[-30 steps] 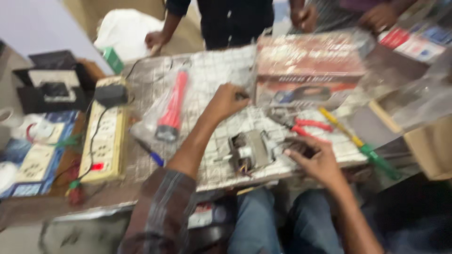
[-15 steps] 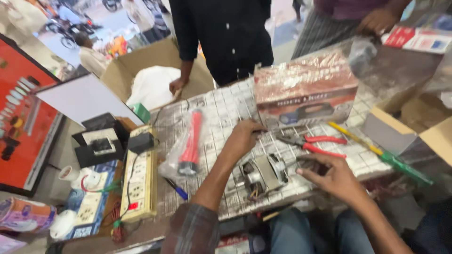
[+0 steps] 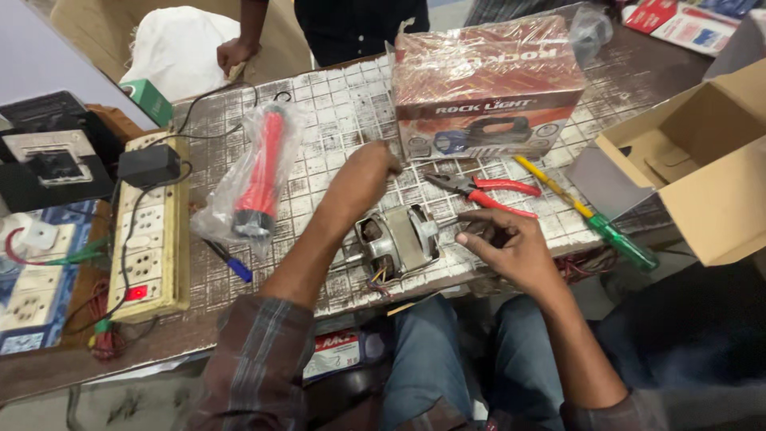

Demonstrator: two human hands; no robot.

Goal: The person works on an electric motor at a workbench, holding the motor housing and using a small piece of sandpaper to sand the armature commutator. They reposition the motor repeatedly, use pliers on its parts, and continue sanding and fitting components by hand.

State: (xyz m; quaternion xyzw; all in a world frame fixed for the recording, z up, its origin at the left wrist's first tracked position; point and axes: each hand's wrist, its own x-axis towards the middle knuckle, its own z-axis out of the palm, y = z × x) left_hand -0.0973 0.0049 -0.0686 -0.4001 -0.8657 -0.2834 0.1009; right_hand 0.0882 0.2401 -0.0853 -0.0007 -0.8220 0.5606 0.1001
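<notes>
A small grey electric motor (image 3: 396,239) with exposed windings and wires lies on the checked worktop (image 3: 335,112) near its front edge. My left hand (image 3: 363,177) is a closed fist just above and behind the motor; nothing shows in it. My right hand (image 3: 509,247) is curled to the right of the motor, at the end of its shaft, with fingers closed around a small dark object that is mostly hidden. Red-handled pliers (image 3: 488,191) lie just behind my right hand.
A yellow-and-green screwdriver (image 3: 590,217) lies right of the pliers. A shrink-wrapped red box (image 3: 487,80) stands behind them, an open cardboard box (image 3: 710,168) to the right. On the left are a bagged red torch (image 3: 259,172), blue pen (image 3: 230,263), socket board (image 3: 148,243). Another person's hand (image 3: 235,54) rests at the far edge.
The view has steadied and come closer. My left hand stays above the motor. My right hand has stayed beside the shaft end, fingers still curled.
</notes>
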